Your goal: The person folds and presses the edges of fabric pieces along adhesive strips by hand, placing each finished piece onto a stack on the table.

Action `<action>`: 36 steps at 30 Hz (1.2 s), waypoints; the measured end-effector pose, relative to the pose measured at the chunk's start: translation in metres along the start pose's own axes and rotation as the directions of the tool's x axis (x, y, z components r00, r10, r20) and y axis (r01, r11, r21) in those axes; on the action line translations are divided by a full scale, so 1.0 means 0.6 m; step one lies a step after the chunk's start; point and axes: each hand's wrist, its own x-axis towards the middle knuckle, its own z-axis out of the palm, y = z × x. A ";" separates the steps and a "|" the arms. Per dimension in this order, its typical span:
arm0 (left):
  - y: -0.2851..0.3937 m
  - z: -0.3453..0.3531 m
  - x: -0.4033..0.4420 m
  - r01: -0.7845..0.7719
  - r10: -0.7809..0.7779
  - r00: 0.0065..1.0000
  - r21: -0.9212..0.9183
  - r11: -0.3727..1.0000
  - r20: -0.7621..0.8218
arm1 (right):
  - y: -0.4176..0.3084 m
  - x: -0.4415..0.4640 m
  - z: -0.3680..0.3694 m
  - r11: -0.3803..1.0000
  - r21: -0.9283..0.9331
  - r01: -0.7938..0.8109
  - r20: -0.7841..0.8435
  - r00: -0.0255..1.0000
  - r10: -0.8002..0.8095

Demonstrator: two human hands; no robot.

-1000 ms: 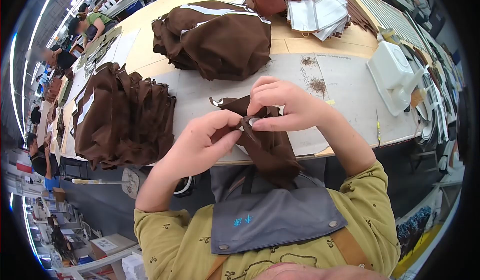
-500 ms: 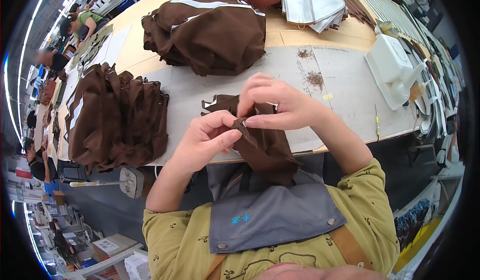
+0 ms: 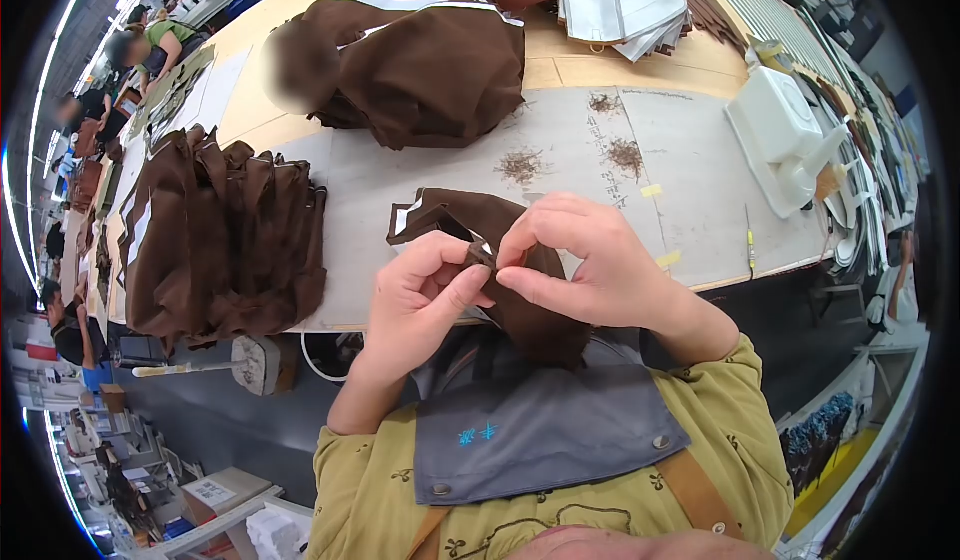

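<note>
A brown fabric piece [image 3: 545, 315] with a white strip at its far corner lies over the table edge and hangs down towards my apron. My left hand [image 3: 425, 295] pinches a folded edge of this fabric between thumb and fingers. Right beside that edge, my right hand [image 3: 590, 260] has its thumb and index finger drawn together in a pinch. Whatever those right fingertips hold is too small to make out.
A stack of brown fabric pieces [image 3: 215, 250] stands at left, and a larger brown heap [image 3: 430, 70] lies ahead. Small piles of brown thread bits [image 3: 519, 167] dot the table. A white plastic container [image 3: 775, 130] and a thin yellow-handled tool [image 3: 750, 245] are at right.
My right hand has come down and nearer to me, its fingertips still by the fabric edge. A thread pile that my right hand hid now shows. The view has shifted slightly.
</note>
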 end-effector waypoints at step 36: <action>-0.038 0.013 -0.006 -0.048 0.045 0.999 -0.109 0.993 -0.028 | 0.007 -0.009 0.021 0.915 0.229 -0.331 0.129 0.942 0.309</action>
